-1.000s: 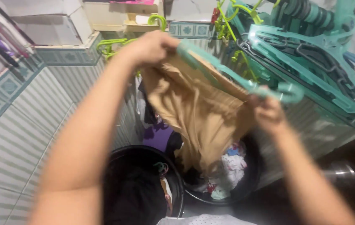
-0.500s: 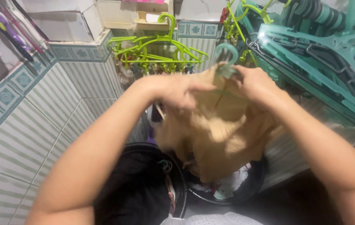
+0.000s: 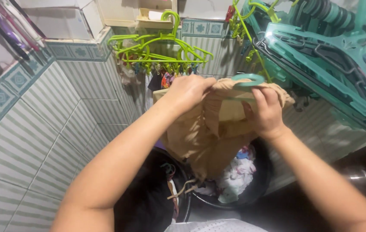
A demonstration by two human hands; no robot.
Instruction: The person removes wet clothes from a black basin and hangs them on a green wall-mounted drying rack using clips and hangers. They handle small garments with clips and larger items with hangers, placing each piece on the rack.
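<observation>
I hold a tan garment (image 3: 209,129) up in front of me with both hands, over a dark tub (image 3: 256,189) of mixed laundry. My left hand (image 3: 187,92) is closed over the top edge of the cloth on its left side, fingers curled tight around the fabric. My right hand (image 3: 264,111) grips the cloth just beside it, thumb and fingers pinched on the fabric right under the teal hanger (image 3: 247,80), whose hook pokes out above the gathered top edge. The hanger's bar runs left to right between my two hands, mostly buried in cloth, and the garment hangs straight down from it toward the tub. My right hand is the nearer one to the hook; my left sits at the far end of the bar. Green hangers (image 3: 157,47) hang on the tiled wall (image 3: 28,129) behind, and a stack of teal hangers (image 3: 329,64) sits to my right.
</observation>
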